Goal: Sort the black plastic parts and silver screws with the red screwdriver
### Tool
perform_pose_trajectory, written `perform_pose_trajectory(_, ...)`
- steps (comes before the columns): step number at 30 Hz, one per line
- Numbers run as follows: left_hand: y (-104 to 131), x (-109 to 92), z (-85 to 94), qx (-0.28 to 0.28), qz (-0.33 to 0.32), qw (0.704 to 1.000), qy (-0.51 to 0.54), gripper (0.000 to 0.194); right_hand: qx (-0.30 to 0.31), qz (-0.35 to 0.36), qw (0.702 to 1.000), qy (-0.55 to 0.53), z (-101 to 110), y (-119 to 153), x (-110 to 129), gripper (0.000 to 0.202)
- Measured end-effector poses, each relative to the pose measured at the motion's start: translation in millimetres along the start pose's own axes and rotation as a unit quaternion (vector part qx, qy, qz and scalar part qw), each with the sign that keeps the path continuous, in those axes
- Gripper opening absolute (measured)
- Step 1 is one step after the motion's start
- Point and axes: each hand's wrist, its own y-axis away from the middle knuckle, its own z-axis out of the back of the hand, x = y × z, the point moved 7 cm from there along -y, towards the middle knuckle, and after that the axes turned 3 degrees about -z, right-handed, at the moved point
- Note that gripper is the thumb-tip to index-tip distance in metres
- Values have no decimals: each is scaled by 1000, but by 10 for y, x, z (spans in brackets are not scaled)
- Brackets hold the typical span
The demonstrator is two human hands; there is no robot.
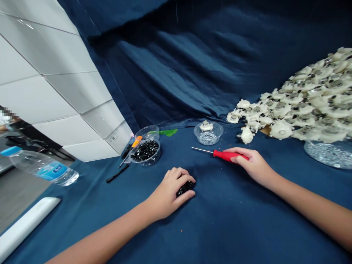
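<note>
My left hand [172, 192] rests low over the blue cloth, its fingers curled round some glossy black parts [184, 187]; the palm hides part of them. In my right hand [254, 163] is a screwdriver [227, 155] with a red handle, its thin metal shaft pointing left. Beyond its tip stands a clear bowl [209, 138] of small silvery pieces, with one cream plastic part [206, 126] in it. Left of that, a second clear bowl [147, 161] holds many small black pieces.
A large heap of cream plastic parts [310, 104] fills the right side, beside a clear dish of silvery pieces [327, 154]. White boxes [66, 84] are stacked at left, near a tilted water bottle [44, 167] and a white bar [27, 227]. A black stick-like item [117, 173] lies on the cloth.
</note>
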Motion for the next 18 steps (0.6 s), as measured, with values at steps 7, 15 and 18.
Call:
perform_pose_trajectory(7,37,21,0,-40,27,994,-99,8,6,1,1000,5,-20,6,-3,32)
perform_pose_trajectory(15,106,156,48,-56,46,983,-170,7,-6,93,989,113,-25,125,239,42)
perform_pose_trajectory(18,130,220,70,-36,31,982,-182,8,-45,279,940,193,-30,305,787,42)
